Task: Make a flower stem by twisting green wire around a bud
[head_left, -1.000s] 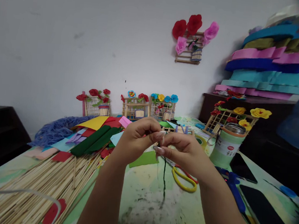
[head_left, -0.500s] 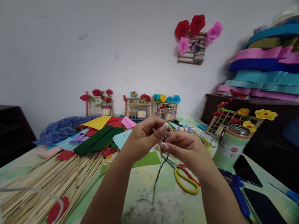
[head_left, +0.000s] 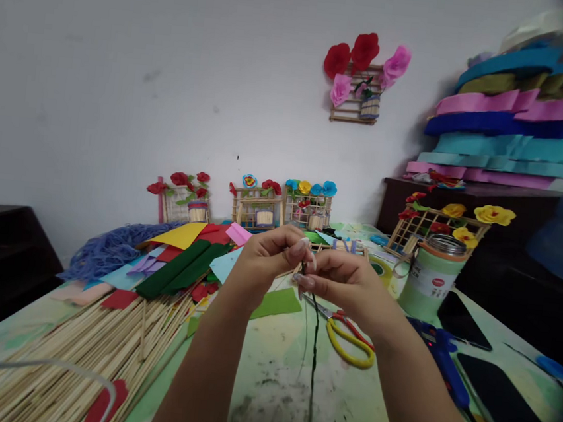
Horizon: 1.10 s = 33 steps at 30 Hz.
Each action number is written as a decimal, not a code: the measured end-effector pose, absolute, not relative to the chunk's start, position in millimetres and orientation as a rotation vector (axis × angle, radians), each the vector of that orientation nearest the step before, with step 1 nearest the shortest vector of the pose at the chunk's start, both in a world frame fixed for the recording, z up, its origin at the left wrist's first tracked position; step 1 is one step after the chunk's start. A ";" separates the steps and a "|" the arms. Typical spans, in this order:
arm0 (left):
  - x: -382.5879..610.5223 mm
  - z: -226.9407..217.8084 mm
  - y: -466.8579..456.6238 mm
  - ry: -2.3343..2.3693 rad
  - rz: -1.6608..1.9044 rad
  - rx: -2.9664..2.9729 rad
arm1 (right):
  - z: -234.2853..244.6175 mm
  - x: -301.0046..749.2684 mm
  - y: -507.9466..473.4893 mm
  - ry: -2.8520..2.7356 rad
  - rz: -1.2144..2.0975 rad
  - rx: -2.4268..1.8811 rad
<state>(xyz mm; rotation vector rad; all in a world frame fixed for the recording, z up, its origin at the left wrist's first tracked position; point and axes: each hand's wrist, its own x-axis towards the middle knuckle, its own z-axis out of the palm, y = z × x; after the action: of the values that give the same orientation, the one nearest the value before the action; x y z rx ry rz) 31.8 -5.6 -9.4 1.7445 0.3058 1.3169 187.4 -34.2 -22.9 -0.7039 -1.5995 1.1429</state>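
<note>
My left hand (head_left: 268, 257) and my right hand (head_left: 347, 277) meet over the middle of the table, fingertips pinched close together. Between them they grip the upper end of a thin, dark, twisted strip (head_left: 314, 353), which looks like dark green or black paper. It hangs down from under my right fingertips towards the table. A finer thread-like line (head_left: 306, 336) dangles beside it. What exactly sits inside the pinch is hidden by the fingers. Below my right hand lie scissors (head_left: 333, 341) with yellow and red handles. A green paper piece (head_left: 277, 303) lies under my left hand.
Thin wooden sticks (head_left: 64, 343), coloured paper (head_left: 180, 274) and blue yarn (head_left: 109, 247) cover the left. On the right stand a green bottle (head_left: 426, 288), a blue glue gun (head_left: 446, 363) and a phone (head_left: 506, 405). Stick frames with paper flowers (head_left: 258, 205) line the back.
More of the dark strip now hangs below my hands, reaching lower and further right. The thin line beside it shows more clearly. Both hands stay pinched together, and the view has shifted slightly.
</note>
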 end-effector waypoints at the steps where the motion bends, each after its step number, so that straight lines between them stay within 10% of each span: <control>1: 32.4 -9.8 -5.0 0.280 1.289 1.725 | -23.4 187.2 -33.4 -1.588 1.171 -0.698; 33: 28.0 -4.2 -3.7 0.506 1.236 1.769 | -15.0 194.7 -40.5 -1.988 0.687 -0.753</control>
<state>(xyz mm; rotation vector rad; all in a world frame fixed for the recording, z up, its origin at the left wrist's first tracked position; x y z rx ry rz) 28.0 -3.7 -4.2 1.7692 0.5064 1.2356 194.7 -40.5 -15.0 -0.7532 -1.9882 0.6872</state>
